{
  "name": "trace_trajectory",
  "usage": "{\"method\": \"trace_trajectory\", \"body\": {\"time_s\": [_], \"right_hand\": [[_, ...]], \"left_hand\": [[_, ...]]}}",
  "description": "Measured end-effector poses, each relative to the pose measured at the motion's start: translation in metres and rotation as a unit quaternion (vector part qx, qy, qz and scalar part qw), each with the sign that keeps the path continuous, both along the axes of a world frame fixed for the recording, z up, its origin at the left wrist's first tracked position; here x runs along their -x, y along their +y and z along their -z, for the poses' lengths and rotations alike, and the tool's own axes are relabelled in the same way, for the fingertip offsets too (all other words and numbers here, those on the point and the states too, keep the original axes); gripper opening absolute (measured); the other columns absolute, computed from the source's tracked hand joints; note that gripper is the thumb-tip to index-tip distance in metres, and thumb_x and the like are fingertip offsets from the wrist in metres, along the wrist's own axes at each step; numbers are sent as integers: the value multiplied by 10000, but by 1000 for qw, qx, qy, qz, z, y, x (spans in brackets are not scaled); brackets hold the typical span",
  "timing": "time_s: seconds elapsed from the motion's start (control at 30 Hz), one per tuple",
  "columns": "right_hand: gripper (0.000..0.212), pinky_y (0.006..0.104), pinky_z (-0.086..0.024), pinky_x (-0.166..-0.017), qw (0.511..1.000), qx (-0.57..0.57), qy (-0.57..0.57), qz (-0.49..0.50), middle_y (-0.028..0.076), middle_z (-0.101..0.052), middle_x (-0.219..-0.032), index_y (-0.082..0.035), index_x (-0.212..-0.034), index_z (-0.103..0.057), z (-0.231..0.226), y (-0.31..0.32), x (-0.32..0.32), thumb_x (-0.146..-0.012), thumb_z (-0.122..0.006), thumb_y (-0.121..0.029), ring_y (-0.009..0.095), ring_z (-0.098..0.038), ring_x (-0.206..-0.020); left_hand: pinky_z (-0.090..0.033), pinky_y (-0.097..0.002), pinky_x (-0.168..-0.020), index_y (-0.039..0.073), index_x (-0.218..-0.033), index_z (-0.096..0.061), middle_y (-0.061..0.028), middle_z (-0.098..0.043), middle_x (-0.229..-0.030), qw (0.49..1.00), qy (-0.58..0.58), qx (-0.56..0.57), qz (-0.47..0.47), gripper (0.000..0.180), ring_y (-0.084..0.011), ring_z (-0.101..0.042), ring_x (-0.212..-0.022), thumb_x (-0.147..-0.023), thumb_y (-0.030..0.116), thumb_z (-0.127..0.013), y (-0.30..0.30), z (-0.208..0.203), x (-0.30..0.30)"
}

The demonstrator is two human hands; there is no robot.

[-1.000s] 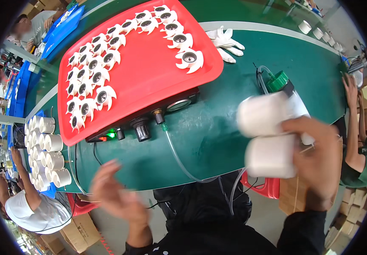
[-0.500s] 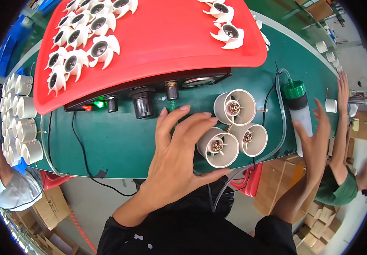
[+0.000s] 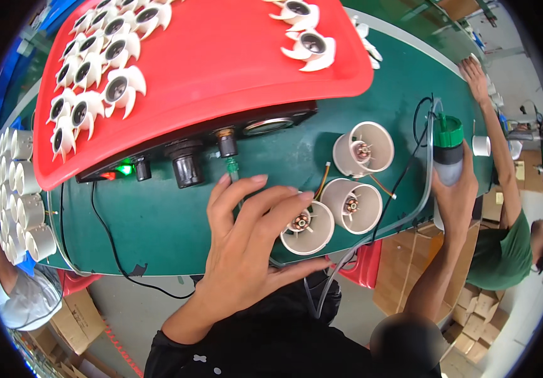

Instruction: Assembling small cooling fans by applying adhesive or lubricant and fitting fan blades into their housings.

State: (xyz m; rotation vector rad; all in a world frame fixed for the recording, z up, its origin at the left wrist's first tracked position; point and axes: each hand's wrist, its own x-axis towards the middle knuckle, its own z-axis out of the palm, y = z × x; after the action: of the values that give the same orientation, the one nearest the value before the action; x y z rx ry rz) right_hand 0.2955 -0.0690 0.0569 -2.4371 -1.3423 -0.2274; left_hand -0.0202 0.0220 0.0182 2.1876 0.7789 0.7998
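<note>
My left hand (image 3: 246, 236) is curved around the nearest white fan housing (image 3: 318, 236), its fingertips at the upper rim and its thumb along the lower side. The hand hides part of the rim. A copper-wound motor core (image 3: 299, 220) shows inside. Close by stand a second white fan housing (image 3: 366, 213) and a third white fan housing (image 3: 347, 165), both open side up, with thin wires coming out. On the right, my right hand (image 3: 457, 198) is closed around a pale glue dispenser bottle (image 3: 449, 170) with a black collar and green cap (image 3: 449, 129); a clear tube (image 3: 427, 183) runs near it.
A red tray (image 3: 221, 57) of white fan impellers (image 3: 117, 88) rests on a black control box (image 3: 214, 138) with knobs and a green light. Stacked white housings (image 3: 29, 211) fill the left of the green table (image 3: 152, 233). Co-workers' arms (image 3: 495, 138) are at both sides.
My right hand has come from open beside the bottle to closed around it. The nearest housing and my left hand have shifted slightly from the other housings. The whole view has turned a little.
</note>
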Motion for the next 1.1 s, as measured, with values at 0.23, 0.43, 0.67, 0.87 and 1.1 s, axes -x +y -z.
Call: {"method": "trace_trajectory", "body": {"time_s": [0.23, 0.43, 0.67, 0.87, 1.1], "right_hand": [[646, 439, -501, -835, 999, 8, -1, 42, 241, -645, -1080, -44, -1334, -471, 4, -1, 3, -761, -744, -168, 408, -640, -978], [649, 442, -502, -855, 998, 48, -6, 35, 212, -637, -1137, -94, -1324, -494, 9, -7, -5, -740, -747, -216, 402, -621, -1015], [629, 444, -490, -842, 998, 47, 26, 14, 231, -645, -1060, -90, -1320, -481, 8, -5, -9, -755, -735, -199, 423, -617, -994], [613, 435, -500, -821, 999, 45, 5, 22, 207, -653, -1057, -100, -1310, -489, 12, -7, -9, -757, -731, -206, 401, -631, -967], [606, 429, -513, -807, 997, 50, -43, 44, 173, -658, -1058, -120, -1307, -497, 13, -2, 0, -755, -727, -220, 368, -640, -953]], "left_hand": [[-432, -404, -865, 78, -1092, -669, -81, -621, -1041, 990, -40, -133, -12, 362, -287, -534, -973, -736, 112, -730, 22, -32, -6], [-436, -357, -636, 129, -1045, -678, -57, -532, -862, 956, 146, -243, 71, 399, -222, -524, -753, -661, 26, -638, 43, -75, -56], [-427, -374, -668, 127, -1013, -667, -56, -513, -814, 934, 185, -260, 160, 252, -238, -520, -756, -765, 119, -715, 57, -65, -81], [-437, -377, -648, 95, -958, -638, -64, -515, -772, 931, 170, -273, 170, 216, -242, -546, -748, -758, 127, -713, 59, -61, -83], [-423, -362, -616, 65, -839, -590, -65, -497, -722, 915, 176, -331, 152, 132, -232, -540, -706, -765, 117, -687, 56, -64, -79]]}}
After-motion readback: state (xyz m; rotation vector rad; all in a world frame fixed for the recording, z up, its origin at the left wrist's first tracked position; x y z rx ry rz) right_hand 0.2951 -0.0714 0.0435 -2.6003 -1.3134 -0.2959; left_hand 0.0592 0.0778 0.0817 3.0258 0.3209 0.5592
